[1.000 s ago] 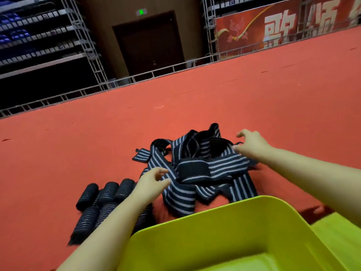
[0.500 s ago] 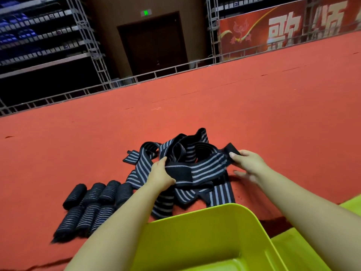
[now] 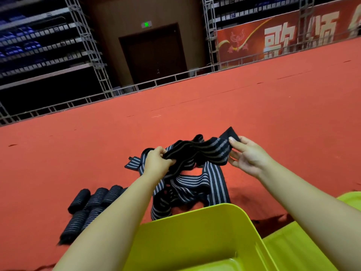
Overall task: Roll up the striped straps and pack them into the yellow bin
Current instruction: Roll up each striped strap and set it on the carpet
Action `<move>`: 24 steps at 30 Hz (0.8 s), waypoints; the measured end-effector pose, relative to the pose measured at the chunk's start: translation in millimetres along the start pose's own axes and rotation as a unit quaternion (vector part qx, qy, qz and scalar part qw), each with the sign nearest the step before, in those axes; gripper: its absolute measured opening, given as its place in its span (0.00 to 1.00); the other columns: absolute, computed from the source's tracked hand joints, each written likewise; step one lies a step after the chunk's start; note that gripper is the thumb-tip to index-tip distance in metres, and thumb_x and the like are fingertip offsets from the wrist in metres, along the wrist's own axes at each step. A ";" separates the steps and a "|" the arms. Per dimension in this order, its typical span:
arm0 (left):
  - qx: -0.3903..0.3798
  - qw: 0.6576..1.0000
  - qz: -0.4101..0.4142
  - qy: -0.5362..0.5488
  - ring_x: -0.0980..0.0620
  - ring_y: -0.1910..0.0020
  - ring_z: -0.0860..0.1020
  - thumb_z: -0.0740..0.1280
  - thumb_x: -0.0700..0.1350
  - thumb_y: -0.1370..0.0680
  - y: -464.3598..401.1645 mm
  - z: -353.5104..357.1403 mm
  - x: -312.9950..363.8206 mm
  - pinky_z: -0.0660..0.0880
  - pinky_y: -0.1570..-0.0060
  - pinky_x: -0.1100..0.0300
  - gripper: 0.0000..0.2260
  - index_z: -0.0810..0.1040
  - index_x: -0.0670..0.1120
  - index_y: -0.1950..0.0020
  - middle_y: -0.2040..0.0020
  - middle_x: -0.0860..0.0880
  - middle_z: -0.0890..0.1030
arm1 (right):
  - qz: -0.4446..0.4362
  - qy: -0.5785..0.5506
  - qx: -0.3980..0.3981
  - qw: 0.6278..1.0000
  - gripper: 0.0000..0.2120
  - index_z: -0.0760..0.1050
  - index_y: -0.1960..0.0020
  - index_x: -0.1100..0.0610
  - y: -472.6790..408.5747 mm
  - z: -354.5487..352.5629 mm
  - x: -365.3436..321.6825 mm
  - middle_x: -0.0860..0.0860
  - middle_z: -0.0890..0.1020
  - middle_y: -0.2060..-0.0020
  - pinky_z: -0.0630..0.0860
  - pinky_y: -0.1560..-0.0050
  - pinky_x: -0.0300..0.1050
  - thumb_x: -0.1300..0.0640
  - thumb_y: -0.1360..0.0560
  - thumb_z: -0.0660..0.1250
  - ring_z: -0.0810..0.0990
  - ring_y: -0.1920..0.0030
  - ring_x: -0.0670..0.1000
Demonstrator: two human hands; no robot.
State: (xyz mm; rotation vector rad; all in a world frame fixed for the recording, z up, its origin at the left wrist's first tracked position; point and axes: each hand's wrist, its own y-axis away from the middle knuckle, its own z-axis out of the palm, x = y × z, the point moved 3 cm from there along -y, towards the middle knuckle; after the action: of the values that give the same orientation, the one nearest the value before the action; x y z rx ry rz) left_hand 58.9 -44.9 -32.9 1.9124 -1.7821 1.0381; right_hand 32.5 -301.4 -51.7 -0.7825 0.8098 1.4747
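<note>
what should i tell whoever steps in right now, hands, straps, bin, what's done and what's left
Left hand grips one striped strap near its middle; right hand pinches its black end. The strap is lifted off the red carpet.
Loose straps lie tangled beyond the yellow bin.
Rolled straps sit in rows on the carpet to the left.
Done: several straps rolled. The part of the bin in view holds no straps.
Left: roll the held strap and the tangle, then pack all rolls into the bin.
</note>
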 end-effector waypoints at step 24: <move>-0.127 0.892 0.067 0.428 0.47 0.58 0.82 0.64 0.27 0.24 96.9 -75.5 115.5 0.81 0.61 0.57 0.09 0.73 0.40 0.58 0.57 0.42 0.79 | -0.053 0.017 -0.205 0.977 0.23 0.79 0.53 0.48 79.9 57.2 -34.1 0.51 0.82 0.55 0.76 0.51 0.57 0.46 0.44 0.82 0.81 0.56 0.53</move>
State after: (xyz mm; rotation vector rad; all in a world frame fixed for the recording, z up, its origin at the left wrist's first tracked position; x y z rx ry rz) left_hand -60.7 -93.0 75.8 0.9286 -1.4148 1.3291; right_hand -46.1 -273.8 10.6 -1.1426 0.4823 1.5558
